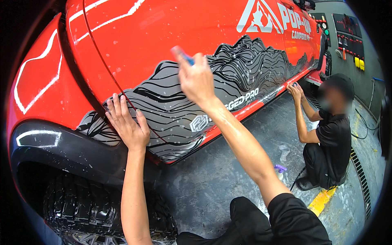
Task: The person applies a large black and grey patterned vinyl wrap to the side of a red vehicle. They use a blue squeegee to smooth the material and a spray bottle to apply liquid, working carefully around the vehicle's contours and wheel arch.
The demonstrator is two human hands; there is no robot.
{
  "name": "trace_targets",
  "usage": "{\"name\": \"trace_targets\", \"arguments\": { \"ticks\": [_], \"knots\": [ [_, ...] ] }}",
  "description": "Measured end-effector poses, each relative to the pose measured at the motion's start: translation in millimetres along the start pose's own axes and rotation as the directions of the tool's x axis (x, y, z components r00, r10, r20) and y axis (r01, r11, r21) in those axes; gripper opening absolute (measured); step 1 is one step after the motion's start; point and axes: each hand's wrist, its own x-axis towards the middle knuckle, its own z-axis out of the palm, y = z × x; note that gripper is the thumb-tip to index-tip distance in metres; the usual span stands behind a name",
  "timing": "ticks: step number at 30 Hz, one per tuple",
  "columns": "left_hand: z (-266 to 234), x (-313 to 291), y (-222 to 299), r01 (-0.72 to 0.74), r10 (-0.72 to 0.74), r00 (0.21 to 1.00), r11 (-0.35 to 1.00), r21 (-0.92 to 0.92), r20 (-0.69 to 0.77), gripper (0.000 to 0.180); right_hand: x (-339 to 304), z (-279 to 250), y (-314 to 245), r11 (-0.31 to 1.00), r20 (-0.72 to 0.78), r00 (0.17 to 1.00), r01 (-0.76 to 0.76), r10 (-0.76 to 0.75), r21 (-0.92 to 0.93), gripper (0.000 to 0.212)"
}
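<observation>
My left hand (128,124) lies flat on the red car's side, fingers spread over the door gap and the grey-and-black wave-line decal (163,100). My right hand (197,81) is closed around a small blue tool with a pale pinkish end (182,55); its exact kind is blurred. The tool is at the decal's upper edge, against the red door panel (139,45). Water drops and wet streaks dot the panel and decal. Most of the tool's grip is hidden by my fingers.
At right, a co-worker in black (332,134) squats with both hands at the car's lower edge. A spray bottle with a purple head (280,168) stands on the grey floor. A black fender flare (61,151) and knobbly tyre (94,204) are at lower left. Tools hang on the far wall.
</observation>
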Motion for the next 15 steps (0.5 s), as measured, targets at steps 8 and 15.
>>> {"name": "trace_targets", "arguments": {
  "ticks": [8,15],
  "knots": [
    [2,2,-1,0.001,-0.001,1.0,1.0,0.0,-0.009,0.068,-6,-6,25,0.999,0.01,0.999,-0.046,0.046,-0.001,0.069],
    [1,2,-3,-0.008,0.008,1.0,1.0,0.013,-0.008,0.068,-4,-10,32,0.999,0.033,0.999,-0.044,0.043,0.027,0.069]
  ]
}}
